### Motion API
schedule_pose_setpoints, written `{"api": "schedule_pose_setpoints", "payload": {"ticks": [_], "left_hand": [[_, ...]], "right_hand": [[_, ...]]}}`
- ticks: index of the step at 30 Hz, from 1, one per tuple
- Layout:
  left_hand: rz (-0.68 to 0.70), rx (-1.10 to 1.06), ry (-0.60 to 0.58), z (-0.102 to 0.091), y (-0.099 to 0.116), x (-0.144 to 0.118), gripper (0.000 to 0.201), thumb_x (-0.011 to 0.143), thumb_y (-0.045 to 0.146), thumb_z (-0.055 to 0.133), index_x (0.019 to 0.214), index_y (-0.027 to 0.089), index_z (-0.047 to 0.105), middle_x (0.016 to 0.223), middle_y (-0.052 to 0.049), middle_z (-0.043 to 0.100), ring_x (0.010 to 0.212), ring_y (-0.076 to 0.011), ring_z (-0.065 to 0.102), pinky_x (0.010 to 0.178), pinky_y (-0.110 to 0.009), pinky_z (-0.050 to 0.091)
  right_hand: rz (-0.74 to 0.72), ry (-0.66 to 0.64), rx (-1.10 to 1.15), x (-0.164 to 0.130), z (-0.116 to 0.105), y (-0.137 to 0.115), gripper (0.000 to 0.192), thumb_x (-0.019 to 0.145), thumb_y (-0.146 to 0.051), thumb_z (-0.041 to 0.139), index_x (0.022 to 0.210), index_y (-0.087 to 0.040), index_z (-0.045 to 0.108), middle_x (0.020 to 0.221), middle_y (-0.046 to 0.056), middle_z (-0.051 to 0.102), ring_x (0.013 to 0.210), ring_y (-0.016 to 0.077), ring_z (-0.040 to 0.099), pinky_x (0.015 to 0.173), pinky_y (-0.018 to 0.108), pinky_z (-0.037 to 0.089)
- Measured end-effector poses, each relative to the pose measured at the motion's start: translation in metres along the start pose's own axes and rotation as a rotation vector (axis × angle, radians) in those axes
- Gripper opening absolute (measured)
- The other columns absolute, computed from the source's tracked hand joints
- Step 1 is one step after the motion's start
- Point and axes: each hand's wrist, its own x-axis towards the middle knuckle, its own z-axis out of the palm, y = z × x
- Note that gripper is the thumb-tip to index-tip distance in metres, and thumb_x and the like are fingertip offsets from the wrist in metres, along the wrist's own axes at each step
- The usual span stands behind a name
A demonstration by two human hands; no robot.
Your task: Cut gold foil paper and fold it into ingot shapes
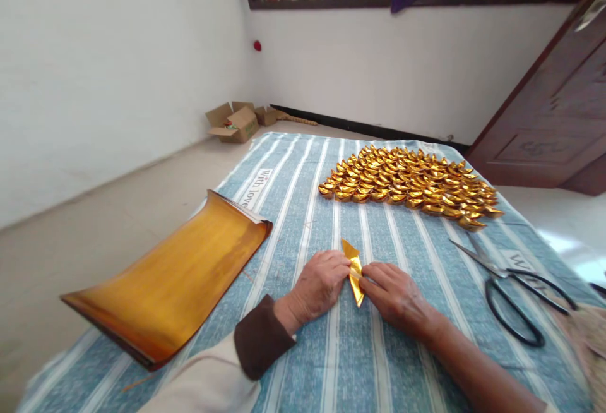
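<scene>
- Your left hand (318, 287) and right hand (395, 296) press fingertips on a folded gold paper (353, 271), flat on the striped cloth (303, 223).
- Cardboard box (234, 122) stands open; contents unclear.
- Cloth label (257, 187) reads "With love".
- Scissors (514, 290) lie right.

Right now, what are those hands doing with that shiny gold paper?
A person is pressing a folded piece of gold paper flat on a blue striped cloth, the left hand and right hand pinching it from either side. A stack of gold sheets lies to the left. Many folded gold pieces sit in rows farther back, and black scissors lie to the right, untouched.
</scene>
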Motion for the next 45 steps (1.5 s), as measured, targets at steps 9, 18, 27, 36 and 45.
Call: {"api": "schedule_pose_setpoints", "payload": {"ticks": [9,18,27,36,45], "left_hand": [[-0.015,0.013,-0.067,-0.004,0.006,-0.003,0.02,0.096,0.018,0.044,0.103,0.014,0.062,0.106,-0.009,0.068,0.11,-0.0213,0.06,0.091,-0.038,0.048],[-0.098,-0.012,0.03,0.004,0.009,0.0,0.023,0.097,0.025,0.047,0.085,0.015,0.064,0.097,-0.007,0.07,0.103,-0.021,0.062,0.091,-0.039,0.05],[-0.136,-0.049,0.009,0.004,0.007,0.001,0.017,0.094,0.024,0.052,0.089,0.017,0.066,0.095,-0.006,0.069,0.102,-0.021,0.062,0.09,-0.04,0.05],[-0.17,-0.138,-0.004,0.002,0.004,0.004,0.004,0.087,0.02,0.064,0.084,0.017,0.066,0.097,-0.003,0.07,0.099,-0.0202,0.062,0.09,-0.039,0.048],[-0.183,-0.159,-0.021,0.003,0.003,0.004,0.002,0.084,0.018,0.067,0.085,0.018,0.066,0.098,-0.003,0.069,0.099,-0.021,0.061,0.088,-0.039,0.047]], "right_hand": [[-0.033,-0.113,0.085,0.003,-0.009,0.006,0.023,0.097,-0.018,0.039,0.103,-0.016,0.061,0.086,0.007,0.061,0.083,0.019,0.055,0.072,0.033,0.047],[-0.005,-0.063,0.09,-0.001,-0.006,0.009,0.025,0.096,-0.016,0.041,0.109,-0.018,0.063,0.108,0.011,0.064,0.101,0.0209,0.058,0.084,0.036,0.051],[0.142,0.009,0.2,0.0,0.0,0.008,0.021,0.095,-0.021,0.047,0.098,-0.023,0.068,0.11,0.006,0.065,0.098,0.0187,0.061,0.082,0.034,0.052],[0.319,0.11,0.297,0.002,0.008,0.004,0.018,0.091,-0.027,0.054,0.088,-0.023,0.071,0.117,0.009,0.06,0.11,0.0243,0.057,0.091,0.044,0.05],[0.33,0.097,0.333,0.001,0.006,0.004,0.019,0.091,-0.028,0.054,0.092,-0.026,0.073,0.119,0.009,0.06,0.116,0.0261,0.053,0.095,0.049,0.047]]}}
